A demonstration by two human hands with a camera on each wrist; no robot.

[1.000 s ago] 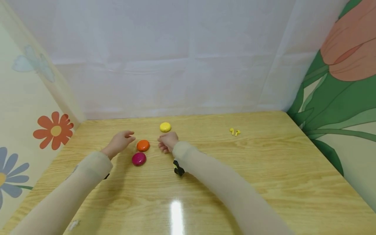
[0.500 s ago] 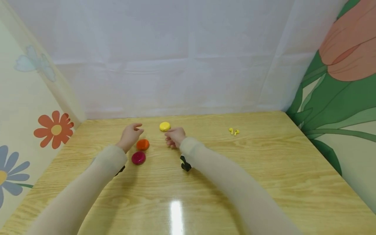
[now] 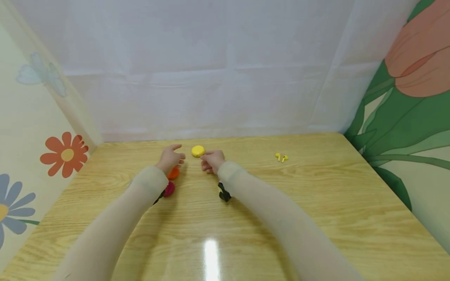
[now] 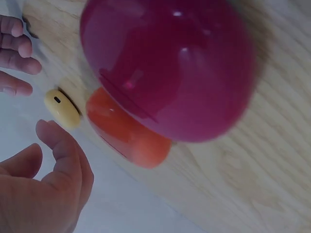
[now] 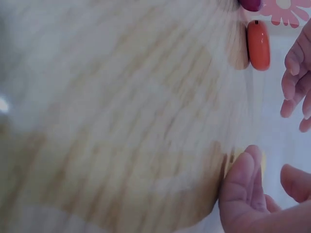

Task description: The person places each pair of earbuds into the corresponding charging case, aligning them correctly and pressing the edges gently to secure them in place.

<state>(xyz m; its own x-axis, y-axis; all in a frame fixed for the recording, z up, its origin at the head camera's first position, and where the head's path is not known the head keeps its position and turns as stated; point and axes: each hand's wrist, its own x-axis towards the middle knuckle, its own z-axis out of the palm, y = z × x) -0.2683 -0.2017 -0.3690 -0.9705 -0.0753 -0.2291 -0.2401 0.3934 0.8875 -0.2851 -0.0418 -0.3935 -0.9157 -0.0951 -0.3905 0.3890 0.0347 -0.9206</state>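
Two bare hands beside a glossy yellow rounded case (image 3: 198, 151) near the far edge of a wood-grain tabletop (image 3: 316, 214).
Head view: the case lies between the left hand (image 3: 170, 159) and right hand (image 3: 213, 160); a glossy orange rounded case (image 3: 174, 173) and a glossy magenta rounded case (image 3: 169, 189) sit partly hidden by the left arm, a pair of yellow stemmed earbuds (image 3: 279, 157) towards the far right corner. Left wrist view: left thumb and fingers stand apart, holding nothing. Right wrist view: right thumb and fingers are likewise parted; whether they touch the yellow case cannot be told.
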